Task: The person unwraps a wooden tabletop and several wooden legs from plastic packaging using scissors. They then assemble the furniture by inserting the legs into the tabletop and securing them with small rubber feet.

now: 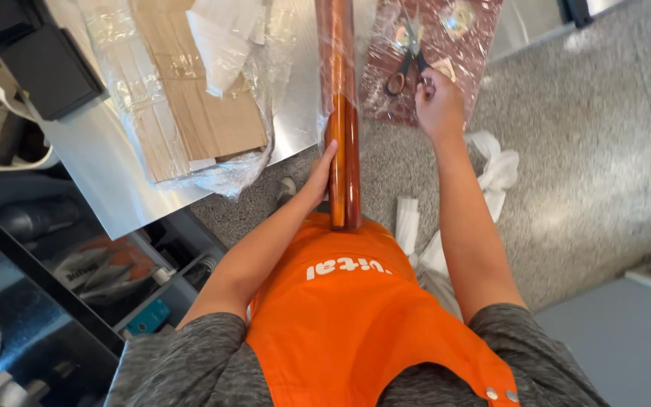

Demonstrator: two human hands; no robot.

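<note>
With the left hand [324,172] cupped loosely against the plastic-wrapped wooden rods [343,120] at twelve o'clock, steady them firmly while the right hand [438,102], fingers curled, grips the scissors [408,56] at one o'clock.

Person wore a bright orange apron [356,316] with white lettering across the chest and two small metal snaps [500,394] at the near right corner. Under it was a heather-grey short-sleeved shirt [182,362], mottled dark and light. Both forearms were bare. No rings or watch were seen on the left hand [320,175] or right hand [437,105].
</note>
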